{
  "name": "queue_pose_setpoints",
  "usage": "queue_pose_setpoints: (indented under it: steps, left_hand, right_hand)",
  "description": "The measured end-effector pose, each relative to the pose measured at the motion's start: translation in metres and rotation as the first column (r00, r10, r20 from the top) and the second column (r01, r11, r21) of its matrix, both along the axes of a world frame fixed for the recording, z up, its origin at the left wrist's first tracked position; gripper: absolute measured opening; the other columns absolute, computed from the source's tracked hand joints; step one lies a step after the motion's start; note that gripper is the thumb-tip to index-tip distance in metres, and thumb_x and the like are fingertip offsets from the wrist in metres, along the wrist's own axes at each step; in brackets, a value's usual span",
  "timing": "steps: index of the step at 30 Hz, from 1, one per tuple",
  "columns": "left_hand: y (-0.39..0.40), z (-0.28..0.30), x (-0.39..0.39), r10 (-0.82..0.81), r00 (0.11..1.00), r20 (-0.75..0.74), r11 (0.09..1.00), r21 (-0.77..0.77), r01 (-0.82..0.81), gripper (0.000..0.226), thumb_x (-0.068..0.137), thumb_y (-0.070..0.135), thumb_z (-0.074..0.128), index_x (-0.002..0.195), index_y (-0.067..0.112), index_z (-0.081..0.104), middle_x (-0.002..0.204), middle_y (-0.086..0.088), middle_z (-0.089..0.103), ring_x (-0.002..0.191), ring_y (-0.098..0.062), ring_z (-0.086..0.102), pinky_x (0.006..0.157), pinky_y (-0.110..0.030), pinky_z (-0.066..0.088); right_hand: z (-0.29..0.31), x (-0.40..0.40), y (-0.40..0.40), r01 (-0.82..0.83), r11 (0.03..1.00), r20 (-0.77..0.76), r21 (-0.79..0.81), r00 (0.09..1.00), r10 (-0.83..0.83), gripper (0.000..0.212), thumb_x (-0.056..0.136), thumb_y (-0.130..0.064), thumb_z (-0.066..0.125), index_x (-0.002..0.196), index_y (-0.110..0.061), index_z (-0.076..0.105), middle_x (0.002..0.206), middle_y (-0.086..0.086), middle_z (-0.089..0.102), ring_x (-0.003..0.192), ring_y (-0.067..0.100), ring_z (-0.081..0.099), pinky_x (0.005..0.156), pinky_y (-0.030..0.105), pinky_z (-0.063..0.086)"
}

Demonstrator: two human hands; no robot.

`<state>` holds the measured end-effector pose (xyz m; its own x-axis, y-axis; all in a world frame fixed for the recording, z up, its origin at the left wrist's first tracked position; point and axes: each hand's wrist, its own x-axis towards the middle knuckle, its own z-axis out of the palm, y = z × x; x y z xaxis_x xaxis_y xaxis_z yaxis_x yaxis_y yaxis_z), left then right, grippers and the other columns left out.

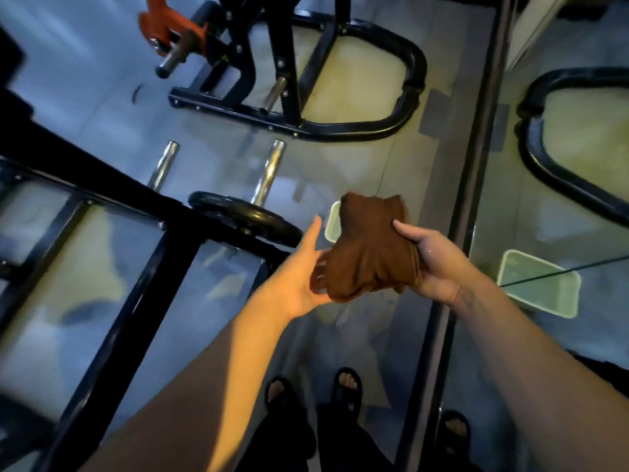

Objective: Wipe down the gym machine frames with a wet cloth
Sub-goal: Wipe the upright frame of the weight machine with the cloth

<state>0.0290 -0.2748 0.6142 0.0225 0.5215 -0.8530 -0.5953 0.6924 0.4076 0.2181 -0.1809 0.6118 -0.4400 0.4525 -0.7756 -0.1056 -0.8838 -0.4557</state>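
Observation:
A bunched brown cloth (369, 247) hangs in the air in front of me, above the floor. My right hand (432, 264) grips its right side, thumb on top and fingers curled under. My left hand (299, 270) is at the cloth's lower left edge, thumb stretched straight out; its fingers are hidden under the fabric. A black machine frame (112, 301) runs across the left, with a black weight plate (245, 218) and chrome pegs (269, 172). A second black frame (357, 127) with a curved base stands farther ahead.
A pale green tub (332, 221) with water sits on the floor, mostly hidden behind the cloth. A mirror wall on the right reflects the tub (541, 284) and the curved frame. An orange plate holder (166, 25) is at top left. My sandalled feet (313, 393) stand below.

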Motion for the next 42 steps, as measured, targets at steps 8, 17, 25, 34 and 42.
queue_pose_setpoints:
  steps: [8,17,25,34,42]
  left_hand:
    - [-0.076,0.075,-0.028,0.485,0.822,-0.298,0.866,0.293,-0.405,0.019,0.097,0.013,0.071,0.115,0.007,0.068,0.109,-0.019,0.076,0.093,-0.027,0.075,0.082,-0.043,0.063]
    - [-0.23,0.133,-0.087,0.62,0.719,-0.313,0.78,0.346,-0.522,0.025,0.108,0.029,0.052,0.129,0.015,0.056,0.124,-0.016,0.07,0.107,-0.03,0.07,0.086,-0.049,0.06]
    - [-0.356,0.162,-0.129,0.69,0.508,-0.516,0.7,0.293,-0.652,0.042,0.098,0.037,0.067,0.13,0.02,0.046,0.107,-0.008,0.066,0.104,-0.026,0.065,0.097,-0.047,0.055]
    - [-0.443,0.188,-0.145,0.386,0.401,-0.831,0.91,0.272,-0.312,0.046,0.089,0.0,0.068,0.124,0.026,0.051,0.113,-0.009,0.062,0.103,-0.025,0.063,0.086,-0.043,0.059]
    - [-0.473,0.213,-0.161,0.43,0.213,-0.877,0.858,0.323,-0.399,0.009,0.09,0.022,0.076,0.092,0.015,0.07,0.086,0.0,0.072,0.08,-0.01,0.068,0.076,-0.031,0.056]
  right_hand:
    - [0.072,-0.068,-0.06,-0.496,0.63,0.469,0.598,0.854,0.227,0.025,0.106,-0.036,0.056,0.1,-0.018,0.073,0.098,0.004,0.078,0.094,0.021,0.074,0.09,0.041,0.059]
    - [0.133,-0.161,-0.164,-0.54,0.547,0.25,0.639,0.819,0.517,0.017,0.105,-0.011,0.057,0.116,-0.009,0.07,0.109,0.01,0.078,0.098,0.021,0.073,0.09,0.037,0.058]
    - [0.162,-0.229,-0.278,-0.56,-0.033,0.506,0.828,0.721,0.474,0.029,0.104,-0.021,0.061,0.129,-0.034,0.055,0.101,-0.001,0.072,0.087,0.003,0.065,0.083,0.021,0.051]
    - [0.209,-0.287,-0.339,-0.666,-0.488,0.809,0.565,0.331,0.485,0.072,0.088,-0.023,0.082,0.151,-0.022,0.047,0.135,0.006,0.061,0.124,0.027,0.059,0.103,0.031,0.047]
    - [0.224,-0.326,-0.334,-0.443,-0.568,0.719,0.694,0.464,0.517,0.017,0.087,-0.031,0.082,0.094,-0.019,0.073,0.104,0.002,0.048,0.104,0.012,0.049,0.09,0.018,0.038]
